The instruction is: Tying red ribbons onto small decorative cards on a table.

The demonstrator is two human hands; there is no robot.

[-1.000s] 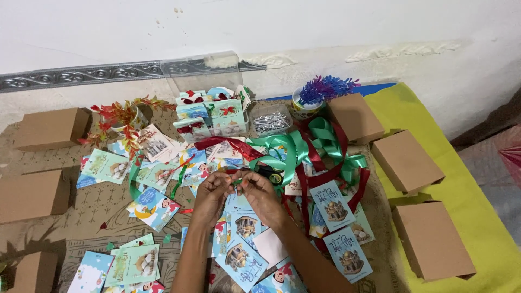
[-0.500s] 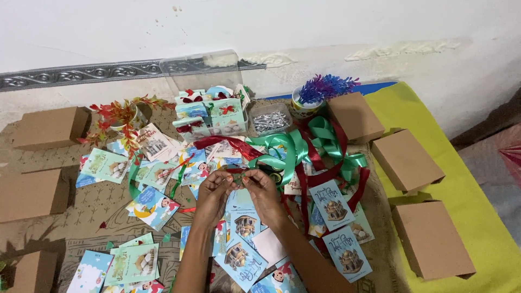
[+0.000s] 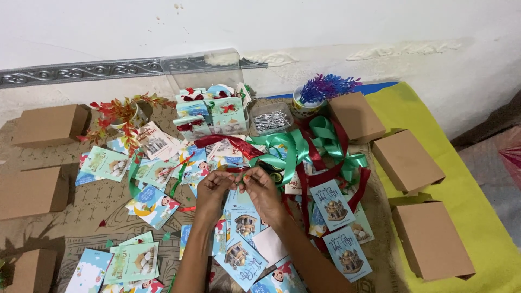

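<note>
1. Head view, centre of the frame: the left hand point(image 3: 213, 187) and right hand point(image 3: 259, 190) meet fingertip to fingertip, both pinching a short piece of red ribbon point(image 3: 239, 170) between them. What the fingers are doing with it is too small to tell.

2. Head view, risk at the pinch: that piece looks joined to the tangle of red and green ribbon point(image 3: 304, 146) just above and right of the hands. In my judgement a firm pull could drag the whole tangle along, and the loose cards point(image 3: 154, 203) lying under it could slide or flip.

3. Head view, risk above the hands: the clear plastic box point(image 3: 209, 106) of small decorated packets and the small tray of shiny bits point(image 3: 271, 120) stand near the tangle. A snagged loop might tip the tray and scatter its contents.

4. Head view, edges: brown cardboard boxes point(image 3: 407, 160) line the right side on the yellow cloth point(image 3: 472, 195), and more stand along the left edge. A white wall point(image 3: 260, 27) closes the top.

5. Head view, room: cards cover the mat all round the forearms. The barest patch lies at the left, between the cards and the left-hand boxes.
</note>
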